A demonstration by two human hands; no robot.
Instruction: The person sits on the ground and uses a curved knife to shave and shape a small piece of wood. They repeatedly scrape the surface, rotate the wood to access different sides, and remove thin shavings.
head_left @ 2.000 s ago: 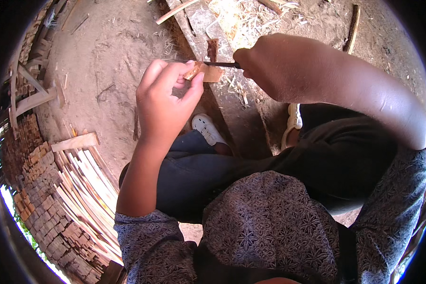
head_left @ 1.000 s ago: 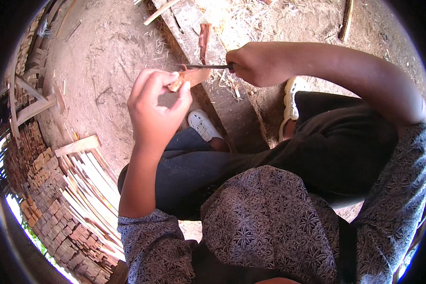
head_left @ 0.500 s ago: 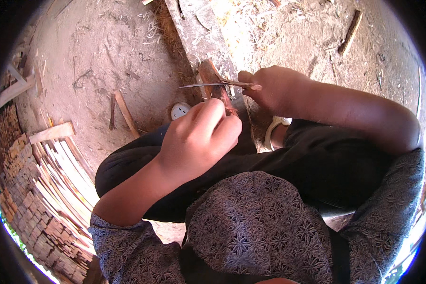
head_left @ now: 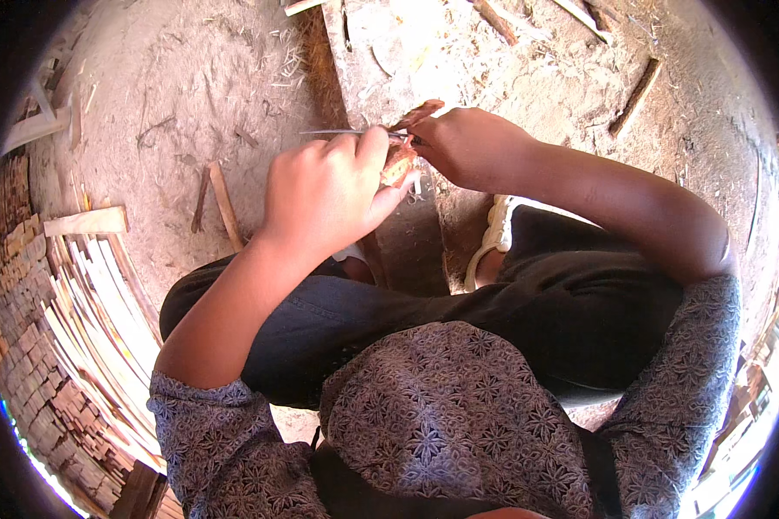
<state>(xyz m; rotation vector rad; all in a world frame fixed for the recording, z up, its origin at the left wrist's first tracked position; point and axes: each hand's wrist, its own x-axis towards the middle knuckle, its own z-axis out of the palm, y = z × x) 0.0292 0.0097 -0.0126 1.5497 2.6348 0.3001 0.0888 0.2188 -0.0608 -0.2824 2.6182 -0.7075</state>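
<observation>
My left hand (head_left: 325,186) is closed around a short reddish-brown piece of wood (head_left: 398,166), whose paler end shows between thumb and fingers. My right hand (head_left: 472,149) is closed on a knife, its handle mostly hidden by the fingers. The thin knife blade (head_left: 327,131) points left, passing behind the left hand's fingers. A brown strip that looks like bark (head_left: 420,112) sticks up beside the right hand's fingertips; whether it is still joined to the wood I cannot tell. Both hands meet above a worn wooden plank (head_left: 368,65).
Thin wood strips (head_left: 225,208) lie on the dirt floor to the left, near a stack of cut wood (head_left: 52,346) and long pale slats (head_left: 104,320). Another stick (head_left: 636,97) lies at far right. A light shoe (head_left: 493,242) stands beside the plank.
The left hand has moved up and left, turning the wood so its end shows. The right hand and knife have shifted slightly left and farther away, and the brown strip now stands up.
</observation>
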